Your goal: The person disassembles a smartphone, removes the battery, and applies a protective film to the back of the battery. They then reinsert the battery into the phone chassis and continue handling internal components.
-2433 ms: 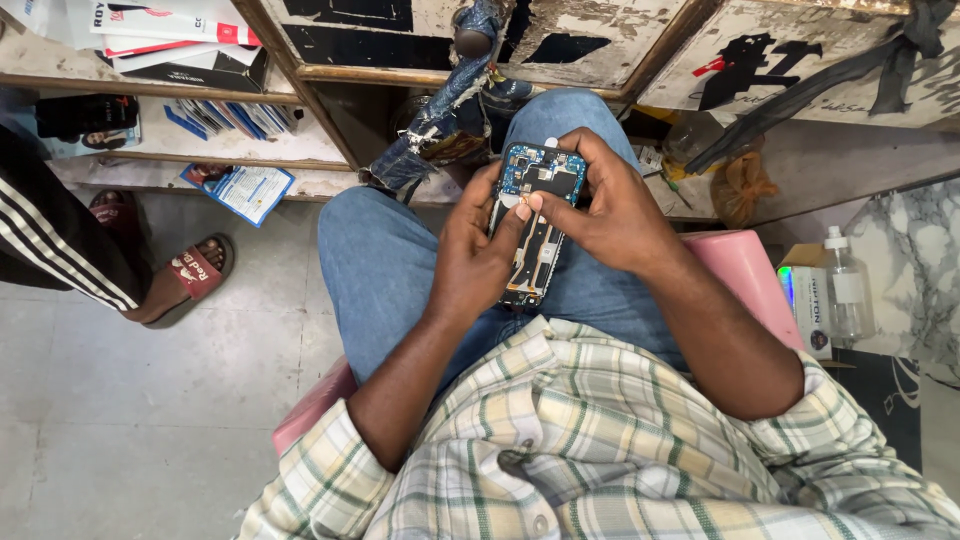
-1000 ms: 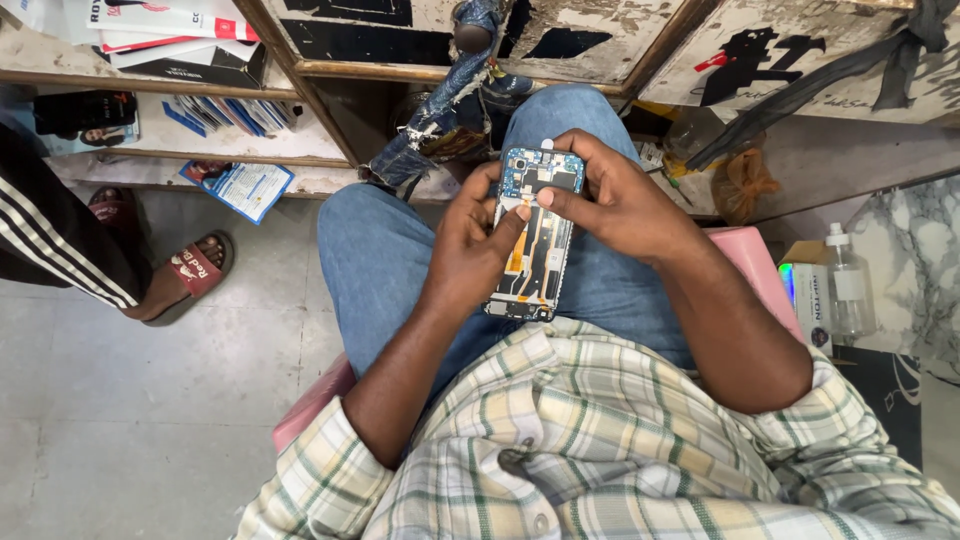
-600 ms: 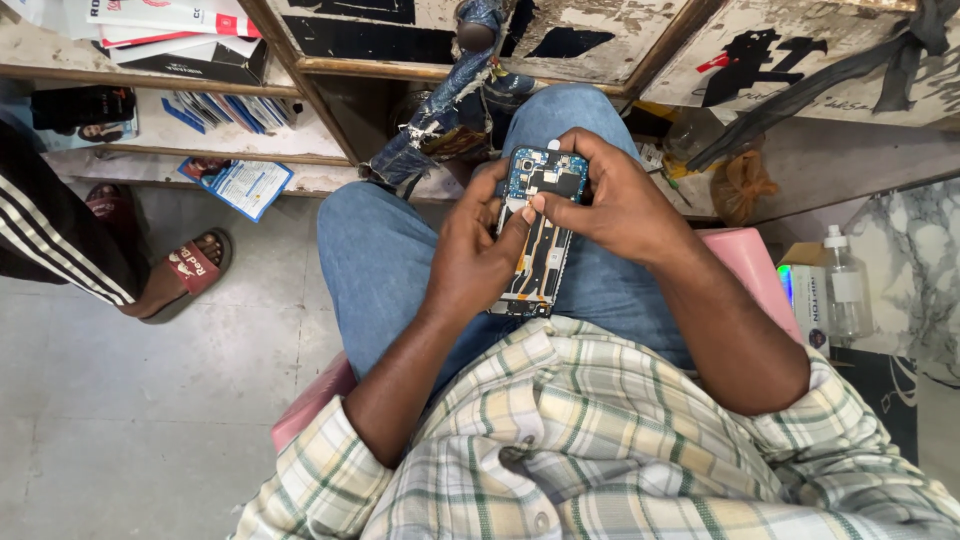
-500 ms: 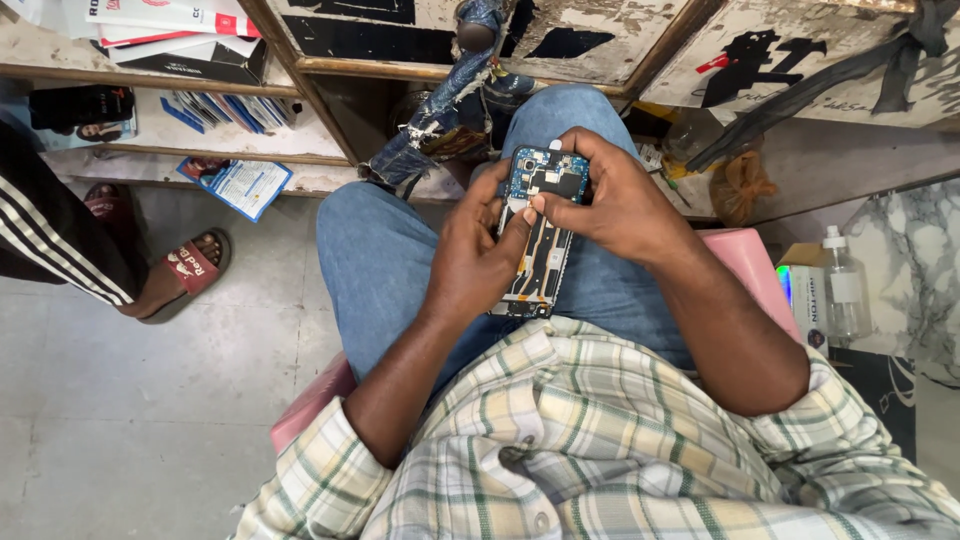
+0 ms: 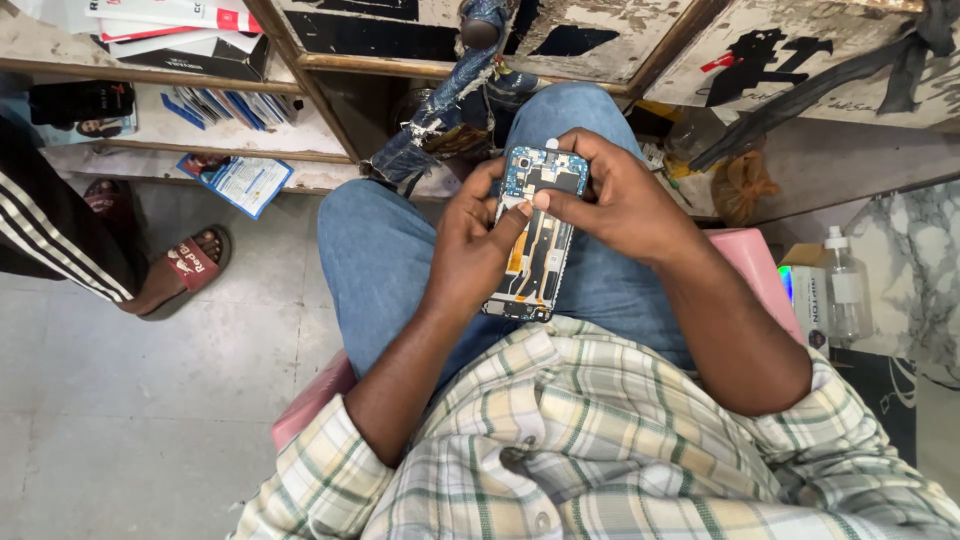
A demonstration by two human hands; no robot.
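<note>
Squarely between left hand (image 5: 470,250), right hand (image 5: 625,200), opened phone (image 5: 535,250)

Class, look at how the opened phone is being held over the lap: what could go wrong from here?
1. The opened phone is propped on the jeans, held only by the left hand and right hand; it might slip to the floor.
2. Bare thumbs press on exposed circuitry, so grease or static may harm it.

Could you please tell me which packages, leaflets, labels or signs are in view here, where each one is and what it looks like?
Leaflet: shelf edge at left, blue and white rectangle.
Flat packets: top-left shelf, white with red patches.
Small box: right, beside the pink seat, white with a rainbow edge.
Clear bottle: right of that box, white pump top.
Stencilled sign: upper-right panel, black figure, red mark.
</note>
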